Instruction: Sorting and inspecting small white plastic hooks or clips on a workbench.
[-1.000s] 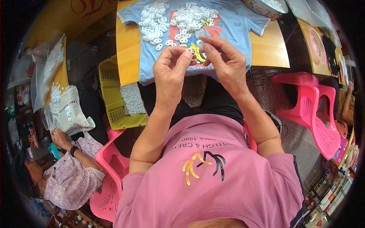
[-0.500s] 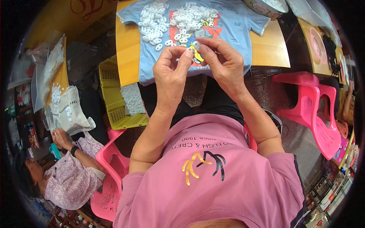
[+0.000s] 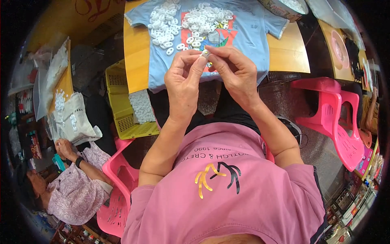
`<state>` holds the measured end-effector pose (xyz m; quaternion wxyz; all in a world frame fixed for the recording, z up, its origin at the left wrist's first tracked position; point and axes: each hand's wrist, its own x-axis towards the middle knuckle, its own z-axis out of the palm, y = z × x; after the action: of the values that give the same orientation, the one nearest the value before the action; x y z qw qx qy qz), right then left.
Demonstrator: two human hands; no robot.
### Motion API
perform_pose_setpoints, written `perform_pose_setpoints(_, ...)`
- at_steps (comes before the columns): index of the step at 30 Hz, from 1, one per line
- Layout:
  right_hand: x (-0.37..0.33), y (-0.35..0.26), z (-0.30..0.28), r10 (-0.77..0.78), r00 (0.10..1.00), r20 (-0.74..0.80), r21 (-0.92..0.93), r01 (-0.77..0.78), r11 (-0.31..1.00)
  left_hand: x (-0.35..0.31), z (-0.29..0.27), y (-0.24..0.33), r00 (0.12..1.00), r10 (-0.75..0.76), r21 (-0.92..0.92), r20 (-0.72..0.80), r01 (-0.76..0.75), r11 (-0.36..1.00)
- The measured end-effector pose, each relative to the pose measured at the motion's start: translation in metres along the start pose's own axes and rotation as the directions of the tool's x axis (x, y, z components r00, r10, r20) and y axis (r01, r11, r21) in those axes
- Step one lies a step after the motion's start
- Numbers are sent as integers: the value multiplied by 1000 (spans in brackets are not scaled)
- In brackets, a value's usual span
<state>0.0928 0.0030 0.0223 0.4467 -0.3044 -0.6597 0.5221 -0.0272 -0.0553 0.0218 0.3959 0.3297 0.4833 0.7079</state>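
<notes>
A small white oval plastic piece (image 3: 205,53) is pinched between the fingertips of both my hands above the table's near side. My left hand (image 3: 183,81) grips it from the left with thumb and bent fingers. From the right, the thumb and forefinger of my right hand (image 3: 237,73) close on it. Just beyond the fingers, many loose white oval pieces with two holes (image 3: 164,26) lie heaped on a light blue T-shirt (image 3: 252,36) spread over the table. The print on the shirt is partly hidden by the pieces and my hands.
The wooden table (image 3: 286,53) shows around the shirt. A round tin of white pieces (image 3: 290,8) stands at its far right. On the left are a yellow crate (image 3: 122,105), a bag of white pieces (image 3: 142,106) and a seated person (image 3: 77,183). A pink chair (image 3: 337,118) stands right.
Both hands have closed in on each other, the right moving slightly left. Earlier each hand's fingertips were a little apart; now they meet at the one white piece.
</notes>
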Motion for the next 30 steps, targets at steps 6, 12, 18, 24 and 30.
perform_pose_setpoints(6, -1, 4, 7, 208, 976, 61, 254, -217, 943, -4, -13, -7, 990, -142, -123, 10, 142, 982)
perform_pose_setpoints(12, -7, 0, 7, 366, 882, 297, 580, -471, 665, -20, -27, -1, 996, -17, -24, 85, 20, 1000)
perform_pose_setpoints(18, -23, -8, 27, 449, 767, 458, 626, -637, 451, -33, -57, -11, 963, 10, 14, 270, -14, 1000)
perform_pose_setpoints(24, -30, -10, 44, 416, 767, 489, 647, -638, 417, -42, -60, -7, 975, 86, -57, 205, -76, 995)
perform_pose_setpoints(30, -35, 0, 59, 388, 796, 465, 647, -605, 464, -45, -67, -15, 982, 123, -144, 141, -103, 984)
